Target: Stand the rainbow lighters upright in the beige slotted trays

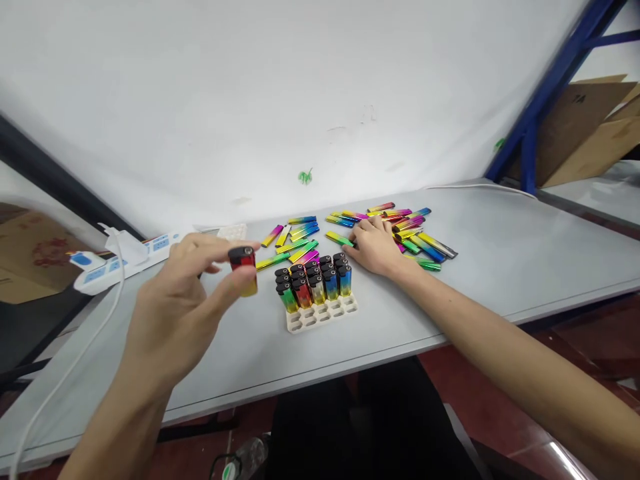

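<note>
Pinched between the thumb and fingers of my left hand [185, 300] is a lighter [243, 270] with a black top and a shiny red-to-yellow body, raised above the table left of the rack. My right hand [374, 245] rests with bent fingers at the pile of flat, shiny lighter sleeves [433, 248]; its fingertips are hidden, so I cannot make out what they grip. Close to its thumb lies a green-yellow sleeve [339, 238]. Between my hands, a cream rack [323, 316] holds several upright lighters [317, 289] in coloured metallic sleeves; its front holes are bare.
More loose sleeves [303, 231] lie behind the rack. At the left, a white power strip [103, 275] with plugs and a white cable [107, 313] sits on the grey table [240, 363]. A white wall [280, 100] stands behind; cardboard boxes [575, 127] are at the right.
</note>
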### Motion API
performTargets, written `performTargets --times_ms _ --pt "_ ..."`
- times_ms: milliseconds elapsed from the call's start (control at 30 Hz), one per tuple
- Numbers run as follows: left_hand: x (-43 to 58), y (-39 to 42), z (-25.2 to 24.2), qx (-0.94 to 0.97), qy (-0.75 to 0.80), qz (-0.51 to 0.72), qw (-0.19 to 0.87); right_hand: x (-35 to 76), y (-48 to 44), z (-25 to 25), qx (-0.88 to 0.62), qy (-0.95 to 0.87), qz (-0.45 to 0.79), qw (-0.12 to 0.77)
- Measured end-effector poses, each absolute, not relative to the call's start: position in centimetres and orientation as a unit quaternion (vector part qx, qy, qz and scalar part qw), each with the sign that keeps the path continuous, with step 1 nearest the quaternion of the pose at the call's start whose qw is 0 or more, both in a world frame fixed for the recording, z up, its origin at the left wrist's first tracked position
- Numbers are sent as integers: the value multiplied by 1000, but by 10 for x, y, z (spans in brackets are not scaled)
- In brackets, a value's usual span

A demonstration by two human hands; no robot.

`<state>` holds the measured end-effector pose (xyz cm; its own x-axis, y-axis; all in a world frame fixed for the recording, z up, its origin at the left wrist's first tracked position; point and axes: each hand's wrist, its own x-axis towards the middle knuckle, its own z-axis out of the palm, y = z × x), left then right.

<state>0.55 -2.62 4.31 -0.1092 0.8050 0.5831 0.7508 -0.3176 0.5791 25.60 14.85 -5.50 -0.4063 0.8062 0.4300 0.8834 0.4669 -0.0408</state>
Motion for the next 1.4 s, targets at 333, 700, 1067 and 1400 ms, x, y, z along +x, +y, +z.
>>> performTargets --times_ms 333,700,1067,1400 --pt "18 -52 14 736 595 320 -48 256 147 -54 -509 -832 -94 200" --pt "18 -44 -8 721 638 261 -66 258 147 -49 -495 -839 -55 219" --pt "16 -4 25 630 692 349 49 254 144 -36 -413 -791 129 433" --pt "43 90 53 800 547 136 203 244 124 -29 -313 -784 284 454"
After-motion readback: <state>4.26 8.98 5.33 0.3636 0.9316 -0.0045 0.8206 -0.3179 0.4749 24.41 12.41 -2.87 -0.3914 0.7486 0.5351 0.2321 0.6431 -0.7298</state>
